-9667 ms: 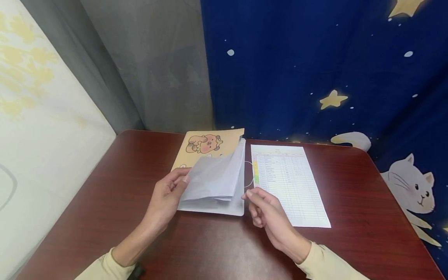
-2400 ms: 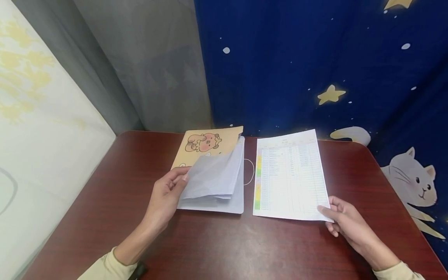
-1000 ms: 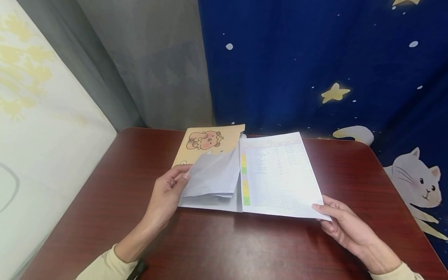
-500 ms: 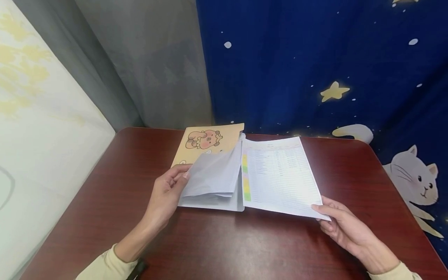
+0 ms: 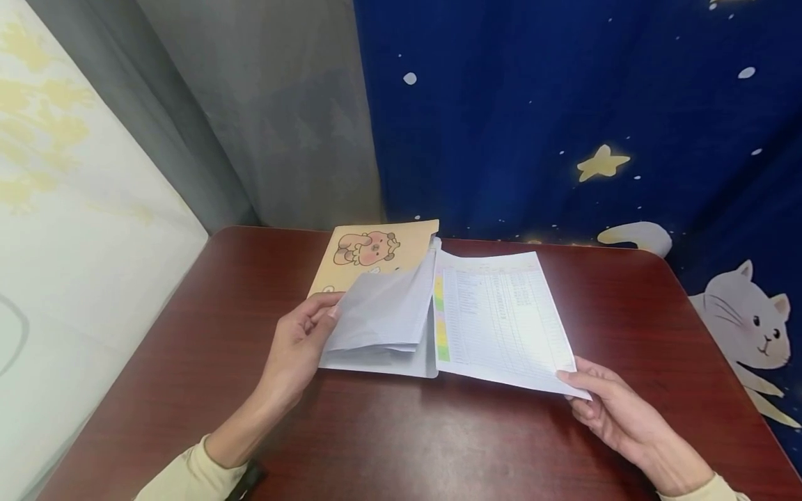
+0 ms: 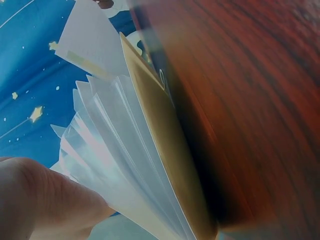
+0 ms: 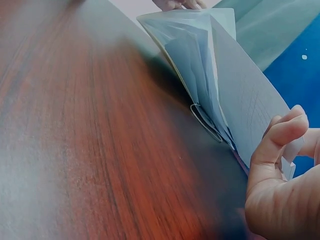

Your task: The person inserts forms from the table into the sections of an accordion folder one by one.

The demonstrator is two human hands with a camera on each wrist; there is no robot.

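Observation:
A folder with a tan cover and a cartoon bear lies partly spread on the table. My left hand pinches the left edge of its raised inner pages. Several translucent sleeves fan out above the cover in the left wrist view. My right hand pinches the lower right corner of a printed table sheet with coloured blocks down its left side. That sheet is tilted, its left edge at the folder's right side. Whether this edge is inside a sleeve, I cannot tell.
A thin elastic loop hangs at the folder's side in the right wrist view. The reddish-brown table extends around the folder. Behind it hang a grey curtain and a blue starry one.
The sheet lay flat on the table at first; my right hand then gripped its corner, lifted it and brought it left to the folder. Lately its far edge sank slightly. My left hand stayed put.

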